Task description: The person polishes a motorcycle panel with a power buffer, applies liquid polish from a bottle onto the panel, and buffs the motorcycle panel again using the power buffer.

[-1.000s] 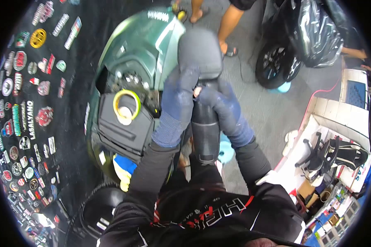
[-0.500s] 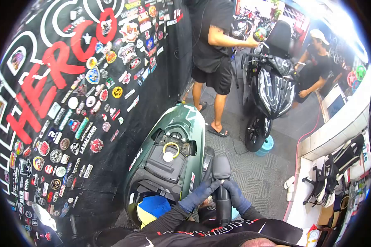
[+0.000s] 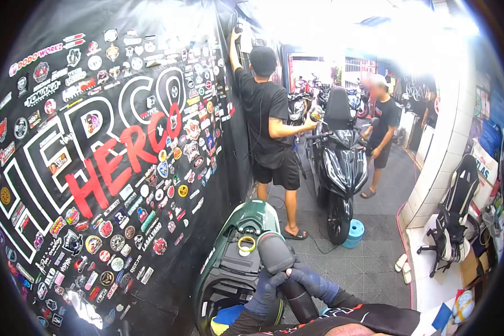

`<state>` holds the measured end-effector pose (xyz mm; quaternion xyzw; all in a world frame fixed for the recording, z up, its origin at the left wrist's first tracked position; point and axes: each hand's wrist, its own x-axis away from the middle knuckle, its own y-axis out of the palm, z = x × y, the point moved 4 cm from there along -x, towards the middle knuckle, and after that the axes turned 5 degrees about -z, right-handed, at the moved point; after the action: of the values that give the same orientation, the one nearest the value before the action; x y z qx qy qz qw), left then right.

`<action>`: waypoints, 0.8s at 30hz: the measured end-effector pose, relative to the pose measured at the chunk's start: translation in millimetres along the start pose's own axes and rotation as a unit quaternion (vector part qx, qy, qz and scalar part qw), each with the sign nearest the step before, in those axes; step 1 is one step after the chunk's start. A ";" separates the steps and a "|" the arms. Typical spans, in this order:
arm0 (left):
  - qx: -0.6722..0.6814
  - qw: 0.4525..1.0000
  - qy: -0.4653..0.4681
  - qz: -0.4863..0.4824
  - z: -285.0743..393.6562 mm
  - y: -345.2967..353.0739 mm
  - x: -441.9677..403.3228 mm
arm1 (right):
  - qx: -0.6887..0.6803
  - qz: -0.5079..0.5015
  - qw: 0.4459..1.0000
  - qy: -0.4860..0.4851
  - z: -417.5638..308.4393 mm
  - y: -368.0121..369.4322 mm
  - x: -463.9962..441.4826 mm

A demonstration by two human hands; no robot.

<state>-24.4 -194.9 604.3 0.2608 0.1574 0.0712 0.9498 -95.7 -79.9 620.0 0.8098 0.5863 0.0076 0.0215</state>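
Observation:
Between my hands is a dark grey part with a rounded, block-like head and a thick black lower section; I cannot tell its exact kind. My left hand, in a dark blue glove, grips it just under the head. From the other side my right hand, gloved alike, closes on the same spot, bare fingertips showing. Left of them stands a green scooter body with its seat off. A yellow-rimmed tape roll lies on top of it. A blue and yellow cloth sits by my left forearm.
A black scooter stands ahead, a blue round container beside its front wheel. One person reaches up the wall; another person stands beyond. Slippers and an office chair are at right.
My view has lifted, showing more of the room. The grey head has tilted left and come up nearer, still in both hands. The person by the wall has an arm raised to it.

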 end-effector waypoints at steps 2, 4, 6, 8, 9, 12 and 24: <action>0.025 0.998 0.062 -0.018 16.5 9.4 8.2 | -0.008 -0.012 1.000 -0.025 -20.0 14.9 6.9; 0.010 0.998 0.055 -0.028 21.2 7.5 15.1 | -0.020 -0.024 0.999 -0.045 -19.9 21.0 14.5; 0.045 0.994 0.102 -0.014 25.8 8.8 22.6 | -0.125 -0.063 0.990 -0.016 0.0 21.8 16.5; 0.061 0.994 0.089 0.001 31.8 18.5 27.8 | -0.160 -0.062 0.985 0.005 -3.6 29.4 30.0; 0.084 0.992 0.087 -0.018 32.1 21.1 26.9 | -0.160 -0.084 0.983 0.009 0.1 30.5 35.7; 0.103 0.991 0.071 -0.054 48.1 43.7 20.6 | -0.180 -0.126 0.975 0.032 8.5 33.1 62.3; 0.335 0.927 0.076 -0.147 8.8 162.5 0.7 | -0.162 -0.133 0.977 0.033 25.0 -3.2 206.4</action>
<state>-29.4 -60.2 695.4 0.5317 0.2806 -0.1065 0.7920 -33.3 116.4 592.3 0.7093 0.6805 0.1262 0.1335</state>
